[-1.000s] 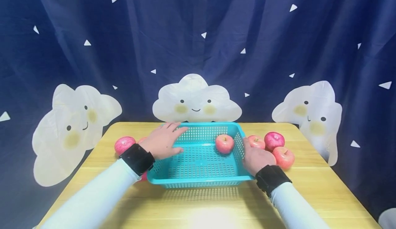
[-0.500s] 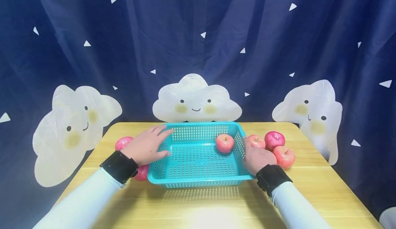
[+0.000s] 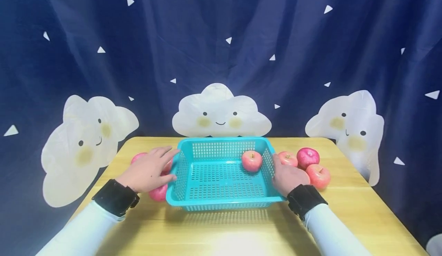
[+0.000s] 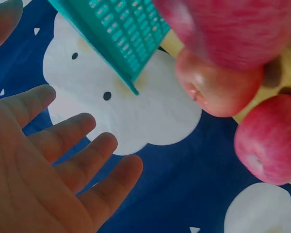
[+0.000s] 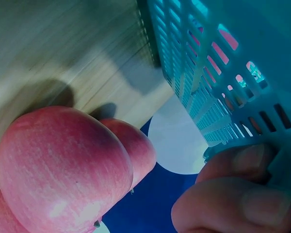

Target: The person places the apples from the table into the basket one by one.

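A turquoise plastic basket (image 3: 221,202) with slotted walls stands in the middle of the table, one red apple (image 3: 252,161) inside near its right wall. My right hand (image 3: 290,177) grips the basket's right rim; the right wrist view shows its curled fingers (image 5: 233,208) against the wall. Left of the basket, my left hand (image 3: 146,171) hovers over apples with fingers spread and nothing held. Under and around it are a far-left apple (image 3: 139,156), one partly covered by the fingers (image 3: 168,166), and a nearer one (image 3: 159,193).
Several more apples (image 3: 317,176) cluster right of the basket, close to my right hand. The wooden table (image 3: 359,210) ends at a dark blue curtain (image 3: 293,37) printed with white clouds and triangles.
My left hand has moved left, from over the basket's left part to outside its left rim, above the apples there. The right hand and basket have stayed in place.
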{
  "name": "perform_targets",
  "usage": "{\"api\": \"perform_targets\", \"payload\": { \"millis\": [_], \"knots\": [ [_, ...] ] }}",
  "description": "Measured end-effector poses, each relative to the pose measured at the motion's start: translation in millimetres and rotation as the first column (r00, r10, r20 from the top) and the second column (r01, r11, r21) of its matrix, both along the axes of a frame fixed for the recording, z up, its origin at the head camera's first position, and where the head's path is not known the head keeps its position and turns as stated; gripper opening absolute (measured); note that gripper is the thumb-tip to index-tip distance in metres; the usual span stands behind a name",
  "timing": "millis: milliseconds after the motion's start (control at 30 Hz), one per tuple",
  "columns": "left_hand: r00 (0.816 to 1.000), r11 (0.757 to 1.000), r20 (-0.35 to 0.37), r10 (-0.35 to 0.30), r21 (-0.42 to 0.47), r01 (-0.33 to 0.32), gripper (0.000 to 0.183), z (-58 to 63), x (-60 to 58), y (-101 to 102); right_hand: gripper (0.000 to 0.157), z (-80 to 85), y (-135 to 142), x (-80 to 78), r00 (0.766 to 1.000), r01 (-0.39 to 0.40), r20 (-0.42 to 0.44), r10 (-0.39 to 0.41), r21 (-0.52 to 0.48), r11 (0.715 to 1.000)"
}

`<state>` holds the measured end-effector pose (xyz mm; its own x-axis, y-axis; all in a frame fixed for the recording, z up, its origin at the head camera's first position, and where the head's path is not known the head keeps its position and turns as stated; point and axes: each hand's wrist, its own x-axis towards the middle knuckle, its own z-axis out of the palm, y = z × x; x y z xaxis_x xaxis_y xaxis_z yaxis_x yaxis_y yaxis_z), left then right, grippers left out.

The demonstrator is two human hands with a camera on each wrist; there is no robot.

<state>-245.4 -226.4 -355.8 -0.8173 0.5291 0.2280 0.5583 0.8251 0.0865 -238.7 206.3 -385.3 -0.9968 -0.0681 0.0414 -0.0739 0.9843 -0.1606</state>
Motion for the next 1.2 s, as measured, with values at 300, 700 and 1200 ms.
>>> {"api": "perform_targets", "payload": {
  "millis": [300,700,1200],
  "knots": [
    [1.000,0.999,0.024,0.015,0.047,-0.016,0.075,-14.0,-0.8,-15,0.069,1.0,4,5.2,1.000,0.005,0.013,-0.005,-0.003,1.000],
    [0.998,0.998,0.049,0.050,0.034,-0.051,0.077,-37.2,17.5,-34,0.073,-4.4,-3,1.3,0.999,0.016,0.036,-0.017,0.029,0.999],
    [0.999,0.999,0.042,0.032,0.027,-0.033,0.072,-54.6,17.4,-27,0.072,-2.6,-3,-1.8,0.999,0.026,0.028,-0.027,0.025,0.999]
  ]
}}
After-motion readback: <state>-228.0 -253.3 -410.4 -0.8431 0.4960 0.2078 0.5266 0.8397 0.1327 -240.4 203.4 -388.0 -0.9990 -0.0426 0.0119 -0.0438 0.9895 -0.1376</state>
